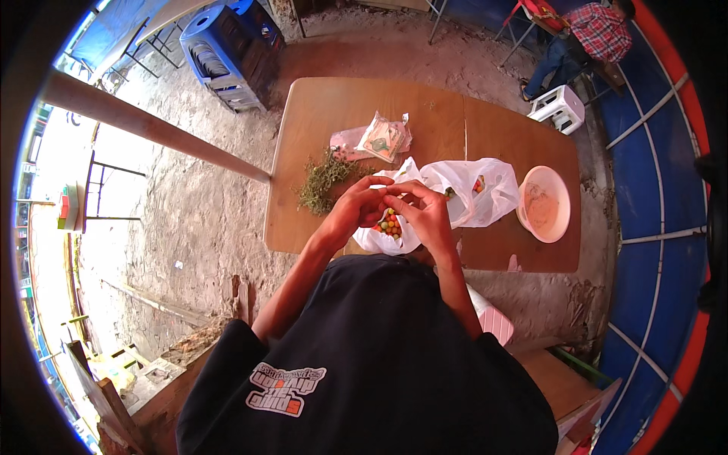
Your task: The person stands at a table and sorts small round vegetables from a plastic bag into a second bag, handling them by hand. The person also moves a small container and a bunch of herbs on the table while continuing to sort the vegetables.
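My left hand [359,203] and my right hand [420,207] meet at the fingertips above an open white plastic bag [387,244]. Small round red, orange and green fruits, like cherry tomatoes [390,225], lie in that bag. Whether something small is pinched between my fingers cannot be seen. To the left of my hands is a heap of thin green stems [321,183]. A second white plastic bag [495,199], with red and green pieces inside, lies to the right. Beyond my hands are clear plastic packets [382,139], one bearing print.
A pale plastic basin [544,205] stands on the right of the wooden table [364,94]. A metal pole [159,128] rises at the table's left edge. Farther off are stacked blue plastic stools [219,51], a white stool [560,108] and a seated person in a checked shirt [600,31].
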Action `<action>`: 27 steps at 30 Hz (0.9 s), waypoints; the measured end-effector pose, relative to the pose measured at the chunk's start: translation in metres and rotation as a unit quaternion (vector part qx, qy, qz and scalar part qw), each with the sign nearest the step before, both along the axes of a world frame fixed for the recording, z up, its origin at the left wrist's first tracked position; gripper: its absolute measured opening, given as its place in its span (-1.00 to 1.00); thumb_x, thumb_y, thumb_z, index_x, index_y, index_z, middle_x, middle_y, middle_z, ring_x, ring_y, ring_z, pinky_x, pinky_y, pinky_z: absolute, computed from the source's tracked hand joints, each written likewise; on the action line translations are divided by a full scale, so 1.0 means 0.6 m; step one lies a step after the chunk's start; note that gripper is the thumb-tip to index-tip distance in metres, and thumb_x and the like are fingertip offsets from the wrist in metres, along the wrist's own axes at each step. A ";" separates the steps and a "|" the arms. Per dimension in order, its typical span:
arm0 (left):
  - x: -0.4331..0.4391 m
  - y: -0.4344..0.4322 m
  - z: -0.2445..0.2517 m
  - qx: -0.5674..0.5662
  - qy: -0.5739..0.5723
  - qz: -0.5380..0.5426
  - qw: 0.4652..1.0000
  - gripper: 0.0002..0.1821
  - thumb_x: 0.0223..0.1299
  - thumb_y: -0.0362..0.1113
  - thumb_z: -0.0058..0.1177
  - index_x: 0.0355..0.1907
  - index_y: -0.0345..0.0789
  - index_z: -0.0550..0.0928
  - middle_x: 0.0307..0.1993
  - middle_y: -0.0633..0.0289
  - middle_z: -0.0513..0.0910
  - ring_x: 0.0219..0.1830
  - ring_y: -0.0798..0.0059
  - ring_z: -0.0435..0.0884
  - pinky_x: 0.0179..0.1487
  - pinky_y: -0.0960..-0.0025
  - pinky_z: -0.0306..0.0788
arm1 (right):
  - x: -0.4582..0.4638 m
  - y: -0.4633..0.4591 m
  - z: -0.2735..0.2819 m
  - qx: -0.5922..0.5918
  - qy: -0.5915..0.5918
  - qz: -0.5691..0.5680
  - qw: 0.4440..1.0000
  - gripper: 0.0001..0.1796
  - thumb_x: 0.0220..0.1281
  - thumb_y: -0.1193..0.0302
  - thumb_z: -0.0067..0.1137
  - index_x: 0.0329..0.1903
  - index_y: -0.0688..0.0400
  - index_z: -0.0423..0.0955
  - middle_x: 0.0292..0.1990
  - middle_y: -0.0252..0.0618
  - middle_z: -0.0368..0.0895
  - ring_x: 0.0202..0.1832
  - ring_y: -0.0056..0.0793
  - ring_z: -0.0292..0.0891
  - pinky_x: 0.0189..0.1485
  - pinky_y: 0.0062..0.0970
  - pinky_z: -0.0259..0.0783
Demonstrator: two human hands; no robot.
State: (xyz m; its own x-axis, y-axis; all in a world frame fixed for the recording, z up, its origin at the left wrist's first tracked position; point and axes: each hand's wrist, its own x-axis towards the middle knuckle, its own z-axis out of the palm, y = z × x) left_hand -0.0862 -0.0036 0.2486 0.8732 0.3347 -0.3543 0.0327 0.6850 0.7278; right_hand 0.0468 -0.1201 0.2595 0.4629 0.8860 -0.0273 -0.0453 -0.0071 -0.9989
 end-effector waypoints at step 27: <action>0.012 -0.043 -0.038 0.652 0.190 -0.082 0.729 -0.73 0.12 -0.14 0.20 -0.32 -0.33 0.62 -0.61 0.06 0.63 -0.53 0.23 0.64 -0.39 0.22 0.45 | 0.025 -0.073 -0.056 0.017 0.245 -0.158 0.956 -0.84 0.32 0.43 0.21 -0.10 0.19 0.54 -0.30 -0.36 0.61 -0.27 -0.62 0.53 -0.17 -0.58 0.46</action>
State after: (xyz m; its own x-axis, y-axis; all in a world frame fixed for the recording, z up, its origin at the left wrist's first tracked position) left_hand -0.0787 -0.0294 0.2260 0.8608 0.5060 -0.0554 0.4063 -0.6175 0.6735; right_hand 0.0621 -0.1636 0.2259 0.6462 0.7085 -0.2836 -0.5030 0.1159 -0.8565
